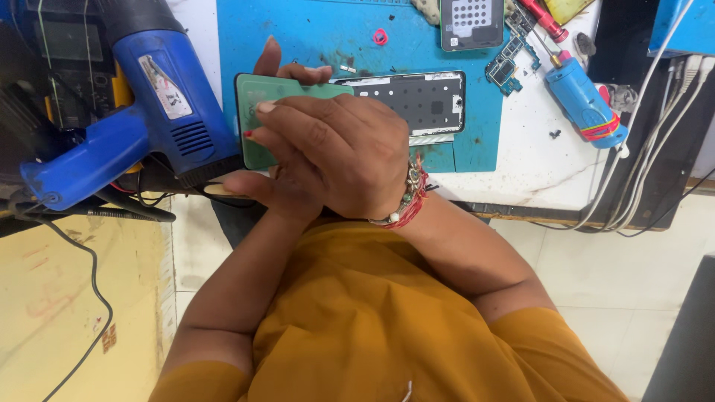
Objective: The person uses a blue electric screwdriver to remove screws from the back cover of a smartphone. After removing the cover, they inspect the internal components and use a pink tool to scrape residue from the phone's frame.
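**A:** Head view is all I have. What do you make of the hands?

**B:** Both are on the green back cover (pixel 257 100). My read is that the left hand (pixel 257 186) grasps it from beneath: its fingertips (pixel 272 59) show past the far edge and its thumb lies along the near side. The right hand (pixel 335 152), with the beaded band at its wrist, lies across the left one. Its fingers are curled over the cover's face to its left edge, so it is gripping as well.

**A:** And where is the cover?

**B:** It is tilted up over the left end of the blue mat (pixel 313 37), just beside the blue heat gun (pixel 160 97). Its right edge meets the opened phone body (pixel 417 100), which lies flat on the mat with its dark inside showing. I cannot tell whether that edge touches the body or only overlaps it.

**A:** How far along does it look?

**B:** Well into the strip-down, I'd judge. The cover is off the body. A small circuit board (pixel 506 67) lies out at the mat's far corner, near a red-handled screwdriver (pixel 542 18) and a blue electric screwdriver (pixel 585 97). Nothing looks closed up, so all the refitting is left
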